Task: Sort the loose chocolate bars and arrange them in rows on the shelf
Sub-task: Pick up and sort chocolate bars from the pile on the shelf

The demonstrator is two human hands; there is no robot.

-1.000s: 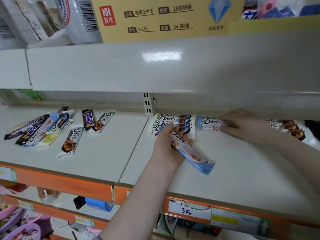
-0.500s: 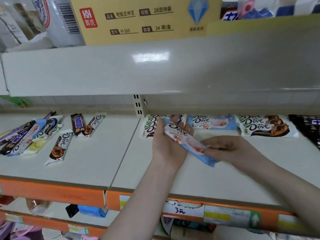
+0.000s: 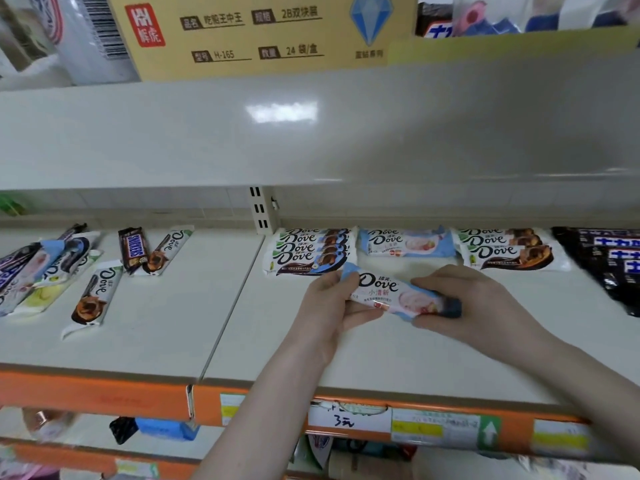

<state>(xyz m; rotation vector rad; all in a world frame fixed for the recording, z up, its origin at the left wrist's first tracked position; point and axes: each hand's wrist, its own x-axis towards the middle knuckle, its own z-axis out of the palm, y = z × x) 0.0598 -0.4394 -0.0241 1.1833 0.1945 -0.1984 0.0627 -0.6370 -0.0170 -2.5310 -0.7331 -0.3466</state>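
Observation:
Both hands hold one light-blue Dove bar (image 3: 391, 292) just above the right shelf panel (image 3: 398, 355). My left hand (image 3: 329, 306) grips its left end, my right hand (image 3: 474, 303) its right end. Behind it, against the back wall, lie a stack of blue-and-white Dove bars (image 3: 310, 251), one light-blue Dove bar (image 3: 405, 241), two hazelnut Dove bars (image 3: 509, 251) and black bars (image 3: 609, 261). On the left panel lie a loose pile of mixed bars (image 3: 41, 268), a Snickers bar (image 3: 133, 249) and two more Dove bars (image 3: 95, 296).
The shelf above overhangs low, carrying a yellow cardboard box (image 3: 263, 32). An orange price strip (image 3: 381, 420) runs along the shelf's front edge. A slotted upright (image 3: 258, 209) stands at the back between the two panels. Lower shelves hold other goods.
My right hand left the bar it placed at the back and took the right end of the light-blue bar. Both hands turned it level, closer to the back row.

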